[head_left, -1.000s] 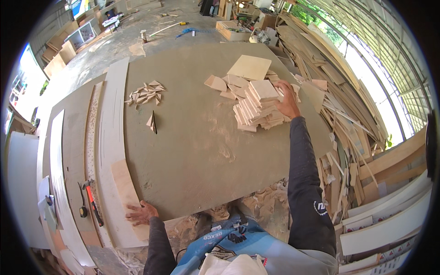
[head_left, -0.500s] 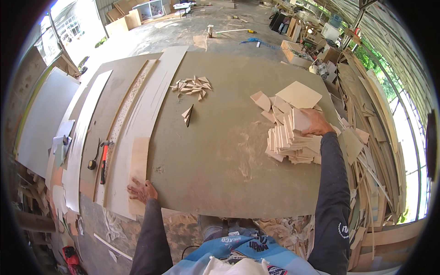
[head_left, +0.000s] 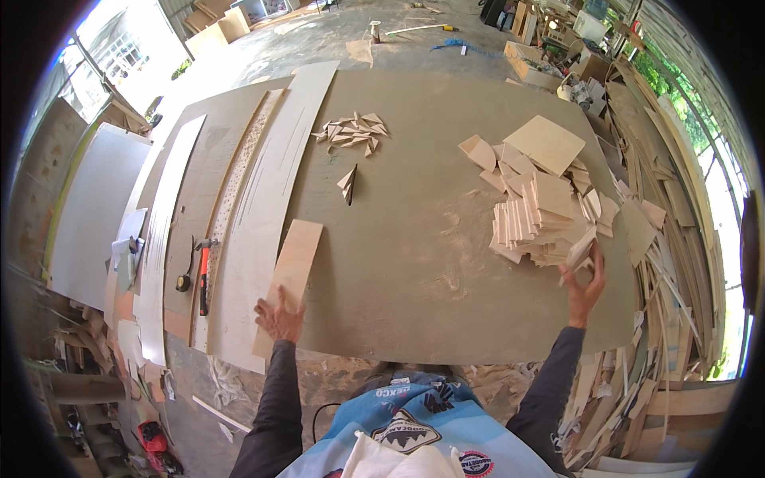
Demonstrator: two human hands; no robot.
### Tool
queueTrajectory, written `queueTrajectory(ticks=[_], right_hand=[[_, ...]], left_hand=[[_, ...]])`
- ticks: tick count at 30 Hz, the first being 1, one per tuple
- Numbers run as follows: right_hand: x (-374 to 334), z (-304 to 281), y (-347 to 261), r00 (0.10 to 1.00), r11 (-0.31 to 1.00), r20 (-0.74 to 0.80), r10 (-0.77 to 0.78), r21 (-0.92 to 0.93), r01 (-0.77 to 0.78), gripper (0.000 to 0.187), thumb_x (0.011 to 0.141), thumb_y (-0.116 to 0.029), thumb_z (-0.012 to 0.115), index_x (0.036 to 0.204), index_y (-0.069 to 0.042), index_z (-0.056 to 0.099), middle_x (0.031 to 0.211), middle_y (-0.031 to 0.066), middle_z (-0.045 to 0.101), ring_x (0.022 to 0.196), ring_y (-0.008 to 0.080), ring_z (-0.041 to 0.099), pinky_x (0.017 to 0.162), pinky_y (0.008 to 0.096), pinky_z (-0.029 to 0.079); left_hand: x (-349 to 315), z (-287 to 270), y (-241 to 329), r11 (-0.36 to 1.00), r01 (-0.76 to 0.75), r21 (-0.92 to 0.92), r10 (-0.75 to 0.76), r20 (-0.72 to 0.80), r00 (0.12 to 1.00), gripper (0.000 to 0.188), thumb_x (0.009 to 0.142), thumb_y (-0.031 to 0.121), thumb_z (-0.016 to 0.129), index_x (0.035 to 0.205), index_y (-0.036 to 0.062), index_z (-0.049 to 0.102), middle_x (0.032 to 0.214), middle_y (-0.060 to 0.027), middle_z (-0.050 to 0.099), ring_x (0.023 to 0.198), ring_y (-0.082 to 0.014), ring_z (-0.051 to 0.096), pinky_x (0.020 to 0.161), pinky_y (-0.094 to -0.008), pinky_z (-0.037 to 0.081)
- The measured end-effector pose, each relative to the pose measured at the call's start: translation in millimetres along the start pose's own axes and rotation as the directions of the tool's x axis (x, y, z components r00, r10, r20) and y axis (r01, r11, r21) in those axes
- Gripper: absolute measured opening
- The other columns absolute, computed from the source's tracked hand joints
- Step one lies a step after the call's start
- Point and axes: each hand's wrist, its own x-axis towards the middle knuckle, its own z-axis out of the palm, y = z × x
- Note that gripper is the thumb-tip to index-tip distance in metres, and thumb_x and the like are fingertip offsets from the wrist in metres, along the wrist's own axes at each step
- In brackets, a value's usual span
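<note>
Landmark: stack of thin, pale-wood, roughly square pcs, leaning in a row on lg. grey-brown flat sheet. R hand: at stack's near-right edge, thumb & fingers pinching sm. flat pale-wood pc; whether 1 pc or several, can't tell. L hand: well left of stack, nearer the person; fingers spread, laid on near end of long, pale-tan, rectangular wooden strip. Lg. squarish pale-wood panel: just beyond stack, on loose pcs. Heap of sm. pale-wood triangular offcuts: left of stack & farther off; sm. wedge-shaped wood cluster w/ dark edge left of stack, nearer than heap. Long white flat board: left of stack, beyond both offcut lots. Farther left of stack: hammer w/ orange-red & black handle, dk. round-bodied tape measure beside it.
</note>
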Motion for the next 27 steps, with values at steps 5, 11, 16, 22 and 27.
queueTrajectory(ticks=[5,11,16,22,27], right_hand=[[-78.3,23.2,0.0,0.967,0.964,0.017,0.253,0.082,-0.254,0.093,0.068,-0.034,0.089,0.147,-0.001,0.053,0.134,0.0129,0.062,0.123,0.0271,0.058,0.099,0.0426,0.044],[-130.0,17.0,-4.0,0.931,0.931,-0.027,0.365,0.005,-0.365,0.092,0.069,-0.035,0.089,0.147,-0.003,0.053,0.135,0.0126,0.06,0.124,0.0275,0.058,0.099,0.0438,0.044],[-155.9,6.9,-5.7,0.888,0.89,-0.087,0.452,-0.015,-0.455,0.091,0.071,-0.037,0.089,0.147,-0.003,0.053,0.135,0.0117,0.06,0.124,0.0274,0.058,0.097,0.0434,0.046],[-178.3,7.4,0.7,0.858,0.861,-0.116,0.501,-0.03,-0.507,0.089,0.072,-0.038,0.088,0.148,-0.005,0.054,0.137,0.0117,0.06,0.125,0.028,0.059,0.095,0.0437,0.048],[-193.5,10.8,2.7,0.833,0.836,-0.124,0.539,-0.038,-0.547,0.091,0.072,-0.043,0.088,0.148,-0.005,0.054,0.137,0.0115,0.061,0.125,0.0279,0.06,0.095,0.0432,0.048]], left_hand=[[36.4,-1.4,33.2,0.997,-0.075,-0.015,0.075,0.035,0.997,0.08,0.081,0.058,0.073,0.152,0.029,0.051,0.141,-0.0283,0.04,0.135,-0.0509,0.036,0.104,-0.0616,0.035],[64.7,-9.8,56.6,0.987,-0.153,-0.058,0.159,0.118,0.98,0.083,0.081,0.061,0.072,0.154,0.0287,0.047,0.149,-0.0287,0.035,0.14,-0.0523,0.032,0.107,-0.0651,0.031],[72.8,-3.1,68.8,0.982,-0.185,-0.025,0.186,0.064,0.981,0.083,0.08,0.062,0.073,0.153,0.0291,0.049,0.144,-0.0249,0.037,0.137,-0.0492,0.033,0.105,-0.0636,0.033],[71.0,6.7,60.5,0.984,-0.156,-0.086,0.163,0.081,0.983,0.083,0.079,0.061,0.074,0.152,0.0299,0.05,0.142,-0.0232,0.038,0.136,-0.0467,0.034,0.105,-0.0629,0.034],[61.1,8.3,63.2,0.99,-0.091,-0.105,0.104,0.125,0.987,0.083,0.079,0.06,0.073,0.153,0.0314,0.048,0.146,-0.0246,0.036,0.139,-0.0474,0.032,0.107,-0.0634,0.034]])
